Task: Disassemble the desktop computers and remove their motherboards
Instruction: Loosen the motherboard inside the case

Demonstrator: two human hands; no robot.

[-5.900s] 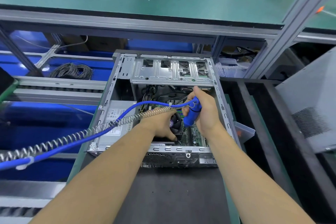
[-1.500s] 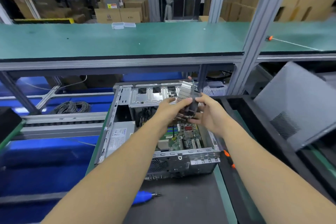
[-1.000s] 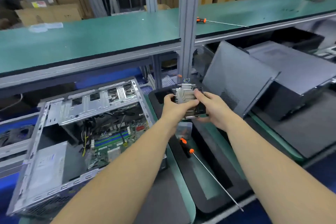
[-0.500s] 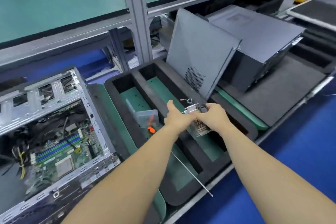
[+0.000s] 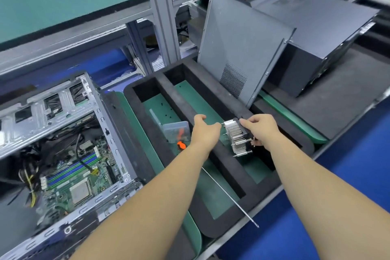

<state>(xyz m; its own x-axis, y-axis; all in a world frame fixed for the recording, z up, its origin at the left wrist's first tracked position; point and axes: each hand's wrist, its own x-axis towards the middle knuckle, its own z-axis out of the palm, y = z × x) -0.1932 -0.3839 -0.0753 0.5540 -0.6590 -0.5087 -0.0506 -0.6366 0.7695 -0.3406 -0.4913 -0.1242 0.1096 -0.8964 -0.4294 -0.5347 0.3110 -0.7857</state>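
Observation:
The open desktop case lies at the left, its green motherboard inside with the bare CPU showing. The finned metal heatsink with its fan hangs over the right compartment of a black foam tray. My right hand grips the heatsink from the right side. My left hand hovers over the tray's middle divider, fingers loosely curled, fingertips just beside the heatsink's left edge and holding nothing.
A long screwdriver with an orange handle and a clear plastic box lie in the tray's left compartment. A grey side panel leans against a closed computer case at the right. A shelf post stands behind.
Both hands lifted the heatsink out of the open case and carried it right, down over the foam tray. The left hand has now come off it; the right still holds it.

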